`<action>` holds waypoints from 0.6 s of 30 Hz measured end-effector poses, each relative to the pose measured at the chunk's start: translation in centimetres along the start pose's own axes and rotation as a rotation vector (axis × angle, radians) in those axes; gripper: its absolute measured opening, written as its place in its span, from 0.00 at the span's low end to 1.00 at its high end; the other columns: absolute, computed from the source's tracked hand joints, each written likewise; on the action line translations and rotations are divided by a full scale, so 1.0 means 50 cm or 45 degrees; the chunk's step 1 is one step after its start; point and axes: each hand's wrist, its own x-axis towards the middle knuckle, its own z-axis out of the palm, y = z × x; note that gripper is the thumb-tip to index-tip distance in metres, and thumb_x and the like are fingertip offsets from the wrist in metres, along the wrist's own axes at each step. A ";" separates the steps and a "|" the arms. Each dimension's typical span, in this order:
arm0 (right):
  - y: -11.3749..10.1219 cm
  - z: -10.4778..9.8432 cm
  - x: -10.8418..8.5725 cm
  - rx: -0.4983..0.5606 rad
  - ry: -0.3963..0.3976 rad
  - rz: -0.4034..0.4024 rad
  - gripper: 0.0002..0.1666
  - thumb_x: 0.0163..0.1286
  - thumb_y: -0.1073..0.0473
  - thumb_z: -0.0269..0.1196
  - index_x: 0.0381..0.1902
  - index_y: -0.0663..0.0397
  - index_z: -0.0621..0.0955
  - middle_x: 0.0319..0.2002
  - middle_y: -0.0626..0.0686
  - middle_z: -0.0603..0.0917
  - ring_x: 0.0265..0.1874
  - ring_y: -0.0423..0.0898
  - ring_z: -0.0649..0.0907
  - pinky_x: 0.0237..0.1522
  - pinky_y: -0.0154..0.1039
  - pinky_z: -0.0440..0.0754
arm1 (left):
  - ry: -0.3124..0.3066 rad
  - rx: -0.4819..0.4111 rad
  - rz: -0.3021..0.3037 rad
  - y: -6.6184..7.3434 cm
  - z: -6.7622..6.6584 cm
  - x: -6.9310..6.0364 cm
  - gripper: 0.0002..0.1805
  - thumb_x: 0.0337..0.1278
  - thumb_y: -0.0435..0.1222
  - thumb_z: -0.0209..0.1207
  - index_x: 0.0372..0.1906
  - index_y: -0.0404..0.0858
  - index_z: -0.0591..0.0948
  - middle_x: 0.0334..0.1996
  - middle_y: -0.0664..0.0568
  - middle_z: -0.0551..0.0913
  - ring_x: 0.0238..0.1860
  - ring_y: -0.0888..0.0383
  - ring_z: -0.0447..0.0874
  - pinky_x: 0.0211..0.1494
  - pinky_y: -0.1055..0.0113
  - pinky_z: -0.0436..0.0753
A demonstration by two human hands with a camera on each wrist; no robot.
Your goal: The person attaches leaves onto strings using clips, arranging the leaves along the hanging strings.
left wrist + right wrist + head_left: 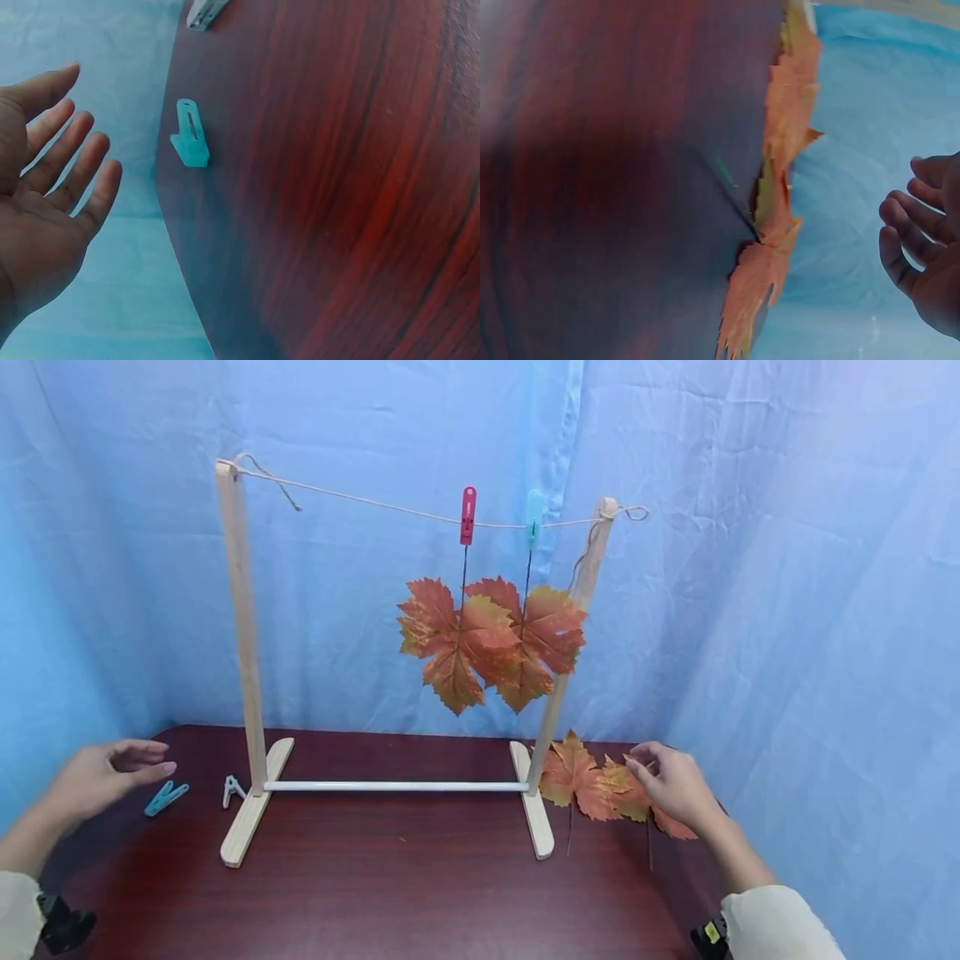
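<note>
My left hand (93, 781) hovers over the table's left end, fingers apart and holding nothing. Just below its fingertips lies a teal clothespin (166, 798), which the left wrist view also shows on the tabletop. A white-grey clothespin (233, 790) is farther right, by the rack's left foot. At the right, my right hand (678, 785) is above artificial autumn leaves (577, 781) lying on the table; its fingers are loosely bent. In the right wrist view, a gap separates that hand from the leaves (787, 112), and nothing shows in its grasp.
A wooden rack (243, 635) carries a string (352, 496) between two posts. A red clothespin (468, 517) and a light teal one (534, 518) hold two hanging leaves (457, 647) by their stems. A white bar (397, 786) joins the feet. Blue curtains surround the dark red table (390, 893).
</note>
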 end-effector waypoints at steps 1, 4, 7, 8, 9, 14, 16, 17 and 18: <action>0.000 0.006 -0.001 -0.011 -0.017 -0.014 0.15 0.77 0.57 0.62 0.53 0.62 0.82 0.39 0.54 0.87 0.33 0.46 0.85 0.31 0.41 0.82 | -0.016 0.002 0.005 -0.005 0.000 -0.001 0.35 0.65 0.49 0.67 0.60 0.21 0.77 0.51 0.26 0.82 0.37 0.70 0.78 0.32 0.75 0.76; -0.003 0.024 -0.003 -0.058 -0.063 -0.078 0.14 0.75 0.58 0.64 0.52 0.61 0.83 0.37 0.51 0.87 0.33 0.44 0.85 0.31 0.40 0.82 | -0.057 0.006 0.006 -0.016 0.003 -0.004 0.35 0.64 0.48 0.69 0.60 0.20 0.76 0.51 0.25 0.82 0.37 0.69 0.78 0.33 0.75 0.77; -0.011 0.040 -0.003 -0.077 -0.118 -0.158 0.13 0.73 0.61 0.66 0.51 0.61 0.83 0.36 0.49 0.87 0.33 0.43 0.85 0.30 0.38 0.82 | -0.084 0.020 -0.010 -0.024 0.008 -0.007 0.37 0.62 0.48 0.70 0.60 0.19 0.76 0.51 0.25 0.82 0.39 0.60 0.83 0.33 0.74 0.77; -0.014 0.045 -0.002 -0.078 -0.137 -0.184 0.13 0.72 0.61 0.67 0.51 0.62 0.84 0.36 0.49 0.87 0.33 0.43 0.85 0.30 0.37 0.83 | -0.091 0.024 -0.016 -0.027 0.010 -0.008 0.38 0.61 0.48 0.71 0.60 0.19 0.76 0.51 0.25 0.81 0.40 0.54 0.84 0.33 0.74 0.78; -0.018 0.050 -0.002 -0.078 -0.155 -0.212 0.13 0.72 0.62 0.67 0.51 0.62 0.84 0.37 0.50 0.87 0.34 0.43 0.85 0.30 0.37 0.83 | -0.096 0.026 -0.020 -0.029 0.013 -0.009 0.38 0.60 0.48 0.72 0.59 0.19 0.76 0.51 0.24 0.81 0.42 0.51 0.85 0.33 0.74 0.78; -0.030 0.073 -0.005 -0.117 -0.234 -0.304 0.14 0.70 0.64 0.68 0.52 0.61 0.84 0.42 0.52 0.88 0.37 0.45 0.86 0.35 0.42 0.85 | -0.120 0.034 -0.032 -0.043 0.027 -0.009 0.39 0.58 0.46 0.73 0.59 0.17 0.75 0.51 0.23 0.80 0.45 0.37 0.84 0.33 0.73 0.79; -0.033 0.082 -0.009 -0.140 -0.265 -0.334 0.13 0.70 0.64 0.68 0.51 0.59 0.84 0.42 0.51 0.87 0.38 0.44 0.86 0.36 0.42 0.86 | -0.140 0.035 -0.038 -0.050 0.031 -0.007 0.39 0.58 0.46 0.73 0.58 0.16 0.74 0.51 0.22 0.80 0.46 0.34 0.84 0.33 0.71 0.79; -0.035 0.087 -0.010 -0.149 -0.275 -0.353 0.12 0.70 0.63 0.68 0.51 0.58 0.84 0.42 0.51 0.87 0.38 0.44 0.86 0.37 0.42 0.86 | -0.148 0.038 -0.044 -0.052 0.033 -0.007 0.40 0.58 0.47 0.73 0.58 0.16 0.74 0.51 0.22 0.79 0.46 0.34 0.83 0.33 0.70 0.79; -0.037 0.091 -0.012 -0.152 -0.284 -0.371 0.11 0.70 0.63 0.68 0.50 0.56 0.83 0.41 0.50 0.87 0.37 0.44 0.86 0.36 0.42 0.85 | -0.152 0.037 -0.046 -0.055 0.036 -0.007 0.40 0.57 0.47 0.73 0.59 0.16 0.74 0.51 0.21 0.79 0.46 0.33 0.84 0.33 0.69 0.79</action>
